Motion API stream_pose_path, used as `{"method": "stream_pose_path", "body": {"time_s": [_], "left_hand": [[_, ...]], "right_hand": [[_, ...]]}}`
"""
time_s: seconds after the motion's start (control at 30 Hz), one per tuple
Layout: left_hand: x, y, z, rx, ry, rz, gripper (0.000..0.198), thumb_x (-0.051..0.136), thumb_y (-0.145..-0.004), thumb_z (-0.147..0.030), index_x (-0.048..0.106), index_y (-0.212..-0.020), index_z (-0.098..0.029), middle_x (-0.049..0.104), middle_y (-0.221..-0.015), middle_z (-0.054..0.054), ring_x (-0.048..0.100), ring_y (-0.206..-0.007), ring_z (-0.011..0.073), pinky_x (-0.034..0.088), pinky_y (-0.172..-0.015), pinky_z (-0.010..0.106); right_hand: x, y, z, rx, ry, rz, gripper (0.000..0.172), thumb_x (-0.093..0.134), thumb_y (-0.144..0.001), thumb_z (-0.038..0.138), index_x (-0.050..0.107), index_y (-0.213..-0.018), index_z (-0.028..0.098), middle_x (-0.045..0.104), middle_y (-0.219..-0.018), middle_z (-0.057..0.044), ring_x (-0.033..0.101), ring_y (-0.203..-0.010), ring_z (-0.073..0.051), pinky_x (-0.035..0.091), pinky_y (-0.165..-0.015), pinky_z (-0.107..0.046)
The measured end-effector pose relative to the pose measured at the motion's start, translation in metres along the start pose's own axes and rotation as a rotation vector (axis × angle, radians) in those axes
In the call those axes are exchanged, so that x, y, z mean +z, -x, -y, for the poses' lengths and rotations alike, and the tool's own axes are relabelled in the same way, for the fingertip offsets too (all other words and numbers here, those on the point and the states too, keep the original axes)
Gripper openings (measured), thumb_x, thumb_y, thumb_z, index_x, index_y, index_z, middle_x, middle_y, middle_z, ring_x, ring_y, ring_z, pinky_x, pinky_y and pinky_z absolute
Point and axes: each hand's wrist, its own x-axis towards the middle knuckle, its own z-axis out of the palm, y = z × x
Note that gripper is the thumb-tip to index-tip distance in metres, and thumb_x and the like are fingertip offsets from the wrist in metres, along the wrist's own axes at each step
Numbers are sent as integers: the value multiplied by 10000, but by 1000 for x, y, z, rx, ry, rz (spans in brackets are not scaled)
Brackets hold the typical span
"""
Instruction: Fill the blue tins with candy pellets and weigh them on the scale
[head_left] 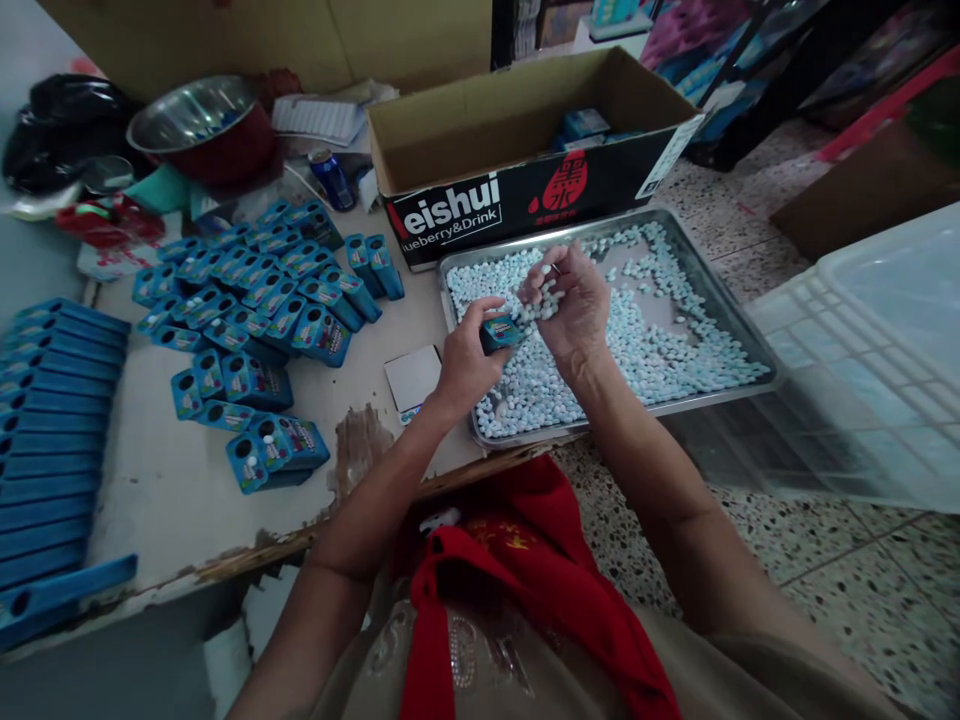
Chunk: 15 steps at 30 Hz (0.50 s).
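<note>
Over the left part of a metal tray, my left hand grips a small blue box. Right beside it, my right hand is cupped palm up with curled fingers, holding several pale blue candies close to the box. Many more pale blue and white candies cover much of the tray. A small white square device lies on the table left of the tray. Several blue boxes stand grouped on the table to the left.
A row of blue boxes lines the far left. Behind the tray sits a large open carton. A metal bowl, a blue can and black bags are at the back left. A translucent crate is at right.
</note>
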Motion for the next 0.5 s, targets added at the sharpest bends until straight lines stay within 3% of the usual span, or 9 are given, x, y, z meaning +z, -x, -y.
{"method": "stream_pose_path", "body": {"time_s": [0.13,0.3,0.5], "left_hand": [[4,-3,-1,9,-9,7,664,780,-790,-4,609,-1365,-288,802,-1304,59,770,-1253,320,611,-1144,537],[9,-6,-2,-3,-4,12,649,766,-777,19,616,-1337,-273,799,-1288,62,772,-1237,314,624,-1120,511],[18,-9,8,-6,55,-35,584,778,-828,-31,616,-1326,-290,782,-1320,57,745,-1312,297,610,-1156,507]], "right_hand": [[-1,-3,-2,-39,-43,-25,624,566,-953,916,575,-859,299,514,-775,-18,504,-674,-197,500,-647,-371],[-1,-5,-3,-74,-15,3,515,587,-1029,817,674,-949,316,478,-723,-10,571,-716,-209,534,-692,-371],[-1,2,9,-96,76,11,463,621,-1020,774,673,-945,320,494,-705,-20,604,-769,-245,558,-777,-411]]}}
